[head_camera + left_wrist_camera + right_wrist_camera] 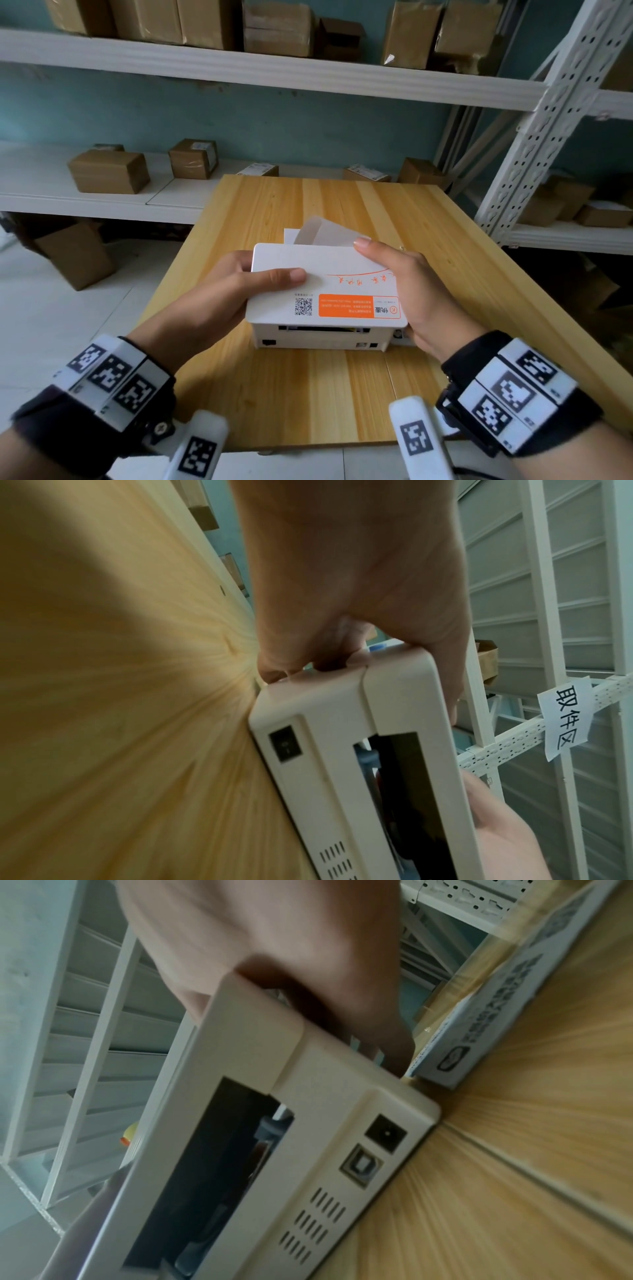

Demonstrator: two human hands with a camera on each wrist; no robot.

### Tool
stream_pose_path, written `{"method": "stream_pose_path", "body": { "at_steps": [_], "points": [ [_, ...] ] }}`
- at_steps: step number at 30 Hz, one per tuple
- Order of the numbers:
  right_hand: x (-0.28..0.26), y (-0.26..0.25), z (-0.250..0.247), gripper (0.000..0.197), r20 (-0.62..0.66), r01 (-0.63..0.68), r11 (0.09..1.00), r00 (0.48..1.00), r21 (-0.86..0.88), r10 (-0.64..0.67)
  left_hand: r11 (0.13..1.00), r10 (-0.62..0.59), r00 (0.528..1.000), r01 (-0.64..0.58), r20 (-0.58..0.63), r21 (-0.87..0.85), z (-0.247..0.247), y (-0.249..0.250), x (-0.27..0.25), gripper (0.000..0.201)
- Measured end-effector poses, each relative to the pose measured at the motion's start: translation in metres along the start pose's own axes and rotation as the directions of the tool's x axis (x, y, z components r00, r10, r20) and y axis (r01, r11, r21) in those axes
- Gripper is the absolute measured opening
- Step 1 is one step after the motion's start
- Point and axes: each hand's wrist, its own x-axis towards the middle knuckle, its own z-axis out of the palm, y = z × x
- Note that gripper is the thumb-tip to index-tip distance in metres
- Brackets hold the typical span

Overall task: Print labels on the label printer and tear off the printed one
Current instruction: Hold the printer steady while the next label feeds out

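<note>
A white label printer (325, 274) with an orange sticker on its lid stands on the wooden table (308, 394), its back with the power switch (285, 744) turned toward me. My left hand (260, 274) grips its left side, thumb across the lid. On the other side my right hand (387, 270) grips it, thumb at the lid's far edge. The lid looks slightly raised along the rear slot (219, 1164). White label paper (325, 233) curls up from the far side. The fingers under both sides are mostly hidden.
A white printed box (496, 1001) lies on the table just right of the printer. White metal shelving (239, 65) with several cardboard parcels stands behind and to the right. A paper sign (568, 718) hangs on a shelf rail.
</note>
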Motion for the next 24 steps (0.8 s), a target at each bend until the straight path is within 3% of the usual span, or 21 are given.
{"method": "stream_pose_path", "body": {
  "at_steps": [9, 19, 24],
  "points": [
    [0.0015, 0.0020, -0.0011, 0.038, 0.020, -0.006, 1.000, 1.000, 0.018, 0.006, 0.996, 0.002, 1.000, -0.001, -0.008, 0.089, -0.0039, 0.0005, 0.0032, 0.034],
    [0.0016, -0.0036, -0.0024, 0.029, 0.078, -0.031, 0.999, 0.996, -0.012, 0.032, 0.997, 0.017, 1.000, -0.018, 0.016, 0.070, -0.0020, 0.0003, 0.0020, 0.033],
    [0.0028, -0.0001, -0.0035, 0.037, 0.089, -0.012, 1.000, 0.996, -0.019, 0.014, 0.996, 0.027, 0.999, -0.030, 0.038, 0.084, -0.0011, 0.0015, 0.0006, 0.031]
  ]
}}
